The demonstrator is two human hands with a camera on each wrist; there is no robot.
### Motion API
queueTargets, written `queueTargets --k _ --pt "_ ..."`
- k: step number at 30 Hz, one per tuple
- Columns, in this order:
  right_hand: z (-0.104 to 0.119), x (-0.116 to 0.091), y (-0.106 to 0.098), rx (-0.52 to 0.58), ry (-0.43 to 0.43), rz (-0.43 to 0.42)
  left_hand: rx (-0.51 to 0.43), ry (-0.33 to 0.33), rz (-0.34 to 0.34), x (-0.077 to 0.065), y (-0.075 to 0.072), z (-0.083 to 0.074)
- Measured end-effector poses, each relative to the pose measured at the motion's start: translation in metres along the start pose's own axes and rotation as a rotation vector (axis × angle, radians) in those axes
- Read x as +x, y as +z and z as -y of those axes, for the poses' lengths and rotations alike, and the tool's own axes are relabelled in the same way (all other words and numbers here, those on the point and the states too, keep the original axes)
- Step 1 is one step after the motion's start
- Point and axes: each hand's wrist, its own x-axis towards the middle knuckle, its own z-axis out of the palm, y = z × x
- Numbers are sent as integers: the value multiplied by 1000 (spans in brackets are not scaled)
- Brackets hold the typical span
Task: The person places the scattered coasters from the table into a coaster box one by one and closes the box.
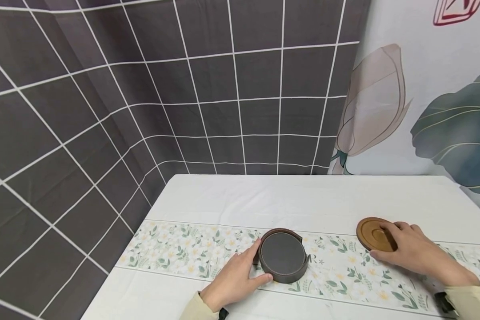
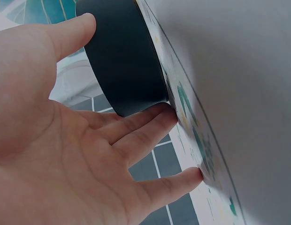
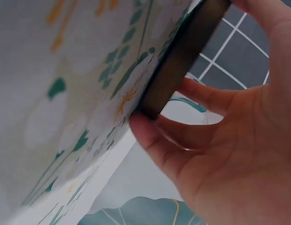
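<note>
A round dark holder (image 1: 290,277) with a brown inner rim and gaps in its wall stands on the table. Inside it lies a black stitched coaster (image 1: 283,253). My left hand (image 1: 236,276) grips the holder from its left, thumb at the front and fingers along the side; in the left wrist view the holder's dark wall (image 2: 124,56) sits between thumb and fingertips. Farther right, my right hand (image 1: 416,250) holds a round brown wooden coaster (image 1: 369,232) with a ringed top by its right edge. The right wrist view shows the coaster's edge (image 3: 176,70) close over the cloth, fingertips against it.
A white tablecloth (image 1: 240,200) with a floral band (image 1: 184,246) covers the table. Behind and to the left hangs a dark curtain (image 1: 208,80) with white grid lines. At the right back is a white curtain (image 1: 416,40) with a flower and leaf print.
</note>
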Motion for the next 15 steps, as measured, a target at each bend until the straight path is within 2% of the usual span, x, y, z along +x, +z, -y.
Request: queueTargets --k 15 --pt "11 -2 -6 -9 5 -75 10 0 -2 1 0 0"
